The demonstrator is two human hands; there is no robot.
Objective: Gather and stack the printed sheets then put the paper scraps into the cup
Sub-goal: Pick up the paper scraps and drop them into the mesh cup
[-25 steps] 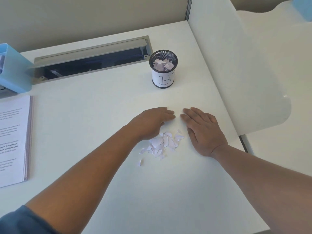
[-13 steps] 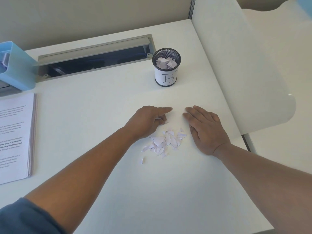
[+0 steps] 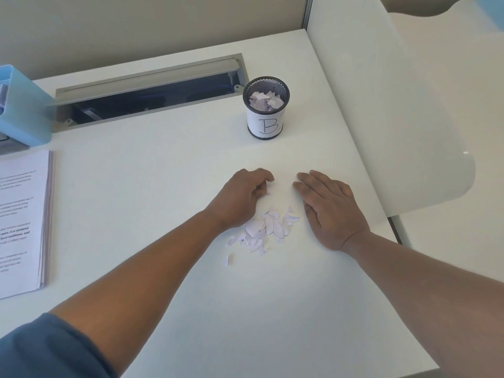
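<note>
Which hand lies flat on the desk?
The right hand, fingers straight and spread beside the paper scraps. The left hand has its fingers curled instead.

Soft, even daylight fills the scene, bright without harshness; the white worktop (image 3: 163,186) reads slightly blue-green. Shadows are faint and diffuse, showing as a pale grey smudge beneath each forearm. A small glare spot sits on the glossy divider panel (image 3: 465,153) at right. The fingertips of the left hand (image 3: 242,199) are motion-blurred. Wide-angle distortion bends straight edges toward the frame's borders, and the far corners look soft.
</note>
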